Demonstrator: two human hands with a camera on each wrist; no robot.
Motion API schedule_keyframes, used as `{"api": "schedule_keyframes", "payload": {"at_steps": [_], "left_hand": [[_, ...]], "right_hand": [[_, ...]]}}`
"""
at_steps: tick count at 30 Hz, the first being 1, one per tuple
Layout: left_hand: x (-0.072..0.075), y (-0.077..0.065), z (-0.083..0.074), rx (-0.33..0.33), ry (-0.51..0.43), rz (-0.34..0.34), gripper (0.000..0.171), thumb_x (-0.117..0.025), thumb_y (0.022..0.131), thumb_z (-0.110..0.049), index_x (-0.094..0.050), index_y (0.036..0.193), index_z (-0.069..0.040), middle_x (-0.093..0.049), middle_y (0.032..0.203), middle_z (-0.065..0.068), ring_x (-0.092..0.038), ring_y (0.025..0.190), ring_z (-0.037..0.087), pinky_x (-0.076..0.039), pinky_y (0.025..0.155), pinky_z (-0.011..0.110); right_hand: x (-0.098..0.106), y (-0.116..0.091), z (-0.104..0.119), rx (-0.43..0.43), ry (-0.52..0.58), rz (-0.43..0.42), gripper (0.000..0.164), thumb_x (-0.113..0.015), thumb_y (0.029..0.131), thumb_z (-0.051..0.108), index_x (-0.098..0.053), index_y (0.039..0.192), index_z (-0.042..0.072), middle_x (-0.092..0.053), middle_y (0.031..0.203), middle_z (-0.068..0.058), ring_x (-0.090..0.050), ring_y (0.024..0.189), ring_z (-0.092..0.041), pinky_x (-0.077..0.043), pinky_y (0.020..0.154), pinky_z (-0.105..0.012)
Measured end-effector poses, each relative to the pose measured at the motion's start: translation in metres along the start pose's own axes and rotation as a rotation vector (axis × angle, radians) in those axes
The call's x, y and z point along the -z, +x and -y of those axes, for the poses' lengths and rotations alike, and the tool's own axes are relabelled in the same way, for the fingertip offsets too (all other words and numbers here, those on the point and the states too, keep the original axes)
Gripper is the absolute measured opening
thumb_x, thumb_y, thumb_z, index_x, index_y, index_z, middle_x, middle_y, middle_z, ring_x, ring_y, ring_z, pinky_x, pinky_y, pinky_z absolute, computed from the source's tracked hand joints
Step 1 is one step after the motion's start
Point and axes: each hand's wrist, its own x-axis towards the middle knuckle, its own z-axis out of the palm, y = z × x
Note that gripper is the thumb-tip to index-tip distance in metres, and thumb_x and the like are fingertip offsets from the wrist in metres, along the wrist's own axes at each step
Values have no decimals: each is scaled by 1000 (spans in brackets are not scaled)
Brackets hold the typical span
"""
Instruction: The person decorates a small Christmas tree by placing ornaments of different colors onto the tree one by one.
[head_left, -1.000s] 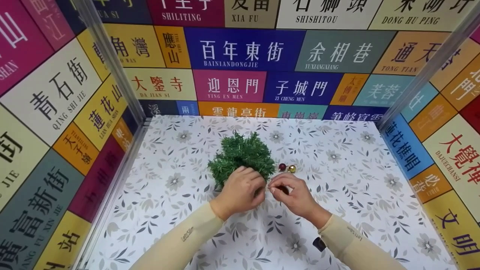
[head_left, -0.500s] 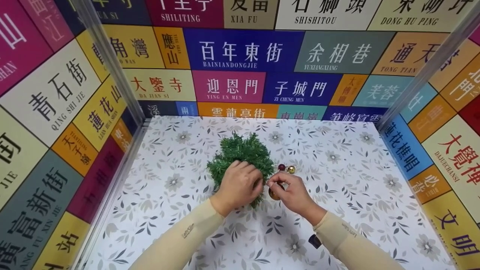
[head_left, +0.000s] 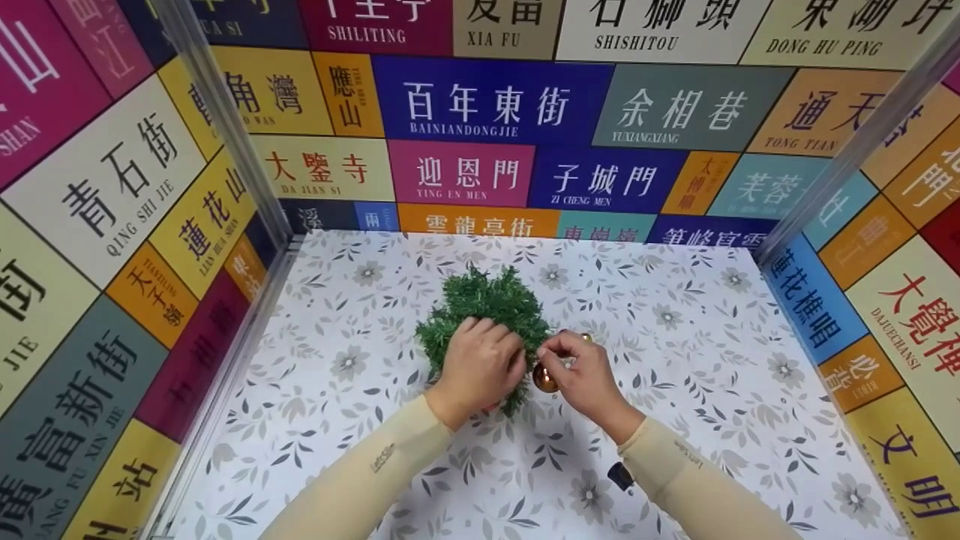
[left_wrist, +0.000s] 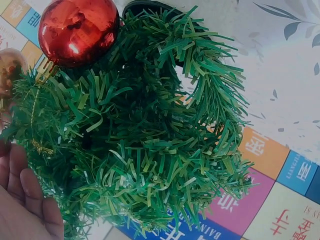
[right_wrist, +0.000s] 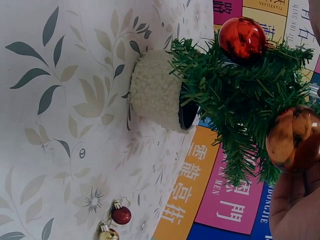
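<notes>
A small artificial Christmas tree (head_left: pixel 491 300) stands mid-table in a pale, rough-textured pot (right_wrist: pixel 155 90). My left hand (head_left: pixel 484 360) lies against its near side with fingers curled at a branch; in the left wrist view its fingers (left_wrist: pixel 30 192) meet the needles at lower left. A shiny red bauble (left_wrist: pixel 77 32) hangs on the tree by a gold cord. My right hand (head_left: pixel 589 375) pinches the top of a copper-coloured bauble (head_left: pixel 546 378), which hangs beside the tree's right side. The bauble's cord is hidden by the fingers.
A small glittery red ball (right_wrist: pixel 121 215) and a small gold ball (right_wrist: pixel 107 234) lie on the flower-patterned table right of the tree. Sign-printed panels (head_left: pixel 487 101) enclose the back and sides. A dark block (head_left: pixel 621 475) sits beside the right sleeve.
My right hand has shifted slightly left and up against the tree's side, and the copper bauble has come into fuller view. The right hand now hides the small red ball. My left hand barely moved.
</notes>
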Motion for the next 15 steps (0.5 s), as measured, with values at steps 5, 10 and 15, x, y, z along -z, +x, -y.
{"api": "schedule_keyframes", "payload": {"at_steps": [5,10,15], "left_hand": [[-3,1,-1,5,10,-3,13,-66,88,-24,-72,80,-17,-68,77,-3,-59,71,19,-44,69,35],[-3,1,0,24,19,-1,14,-65,89,-25,-71,81,-16,-69,77,-2,-60,71,20,-44,69,36],[-4,-1,0,39,30,16,15,-65,89,-25,-71,80,-15,-69,76,-2,-60,70,21,-44,69,37]], "right_hand": [[2,0,-10,-36,-14,3,10,-68,95,13,-71,87,18,-66,84,13,-64,78,-10,-52,68,-33],[2,4,-10,-40,-26,11,11,-67,96,20,-72,87,16,-66,83,13,-64,76,-10,-53,67,-32],[-1,6,-10,-77,-32,15,15,-66,97,24,-70,84,18,-65,78,11,-63,70,-9,-53,62,-31]]}}
